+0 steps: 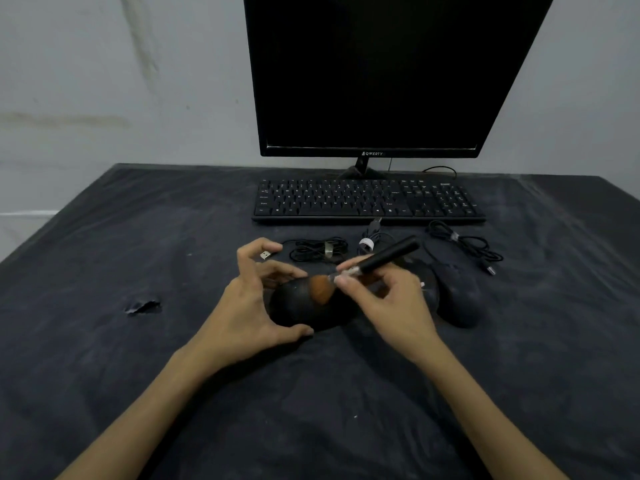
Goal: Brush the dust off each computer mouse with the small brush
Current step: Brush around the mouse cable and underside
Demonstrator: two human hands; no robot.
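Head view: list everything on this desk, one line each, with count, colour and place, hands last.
monitor: one, black, screen dark, at the back of the table.
keyboard: one, black, in front of the monitor.
mice: at least two, black; one under the brush at centre, one to its right; a third may lie behind the right hand, unclear.
cables: three bundles, black, between keyboard and mice: left, middle, right.
brush: one, black handle, orange bristles on the centre mouse.
cloth: one, dark grey, covering the table, small tear at left.
hands: left grips the centre mouse; right pinches the brush.
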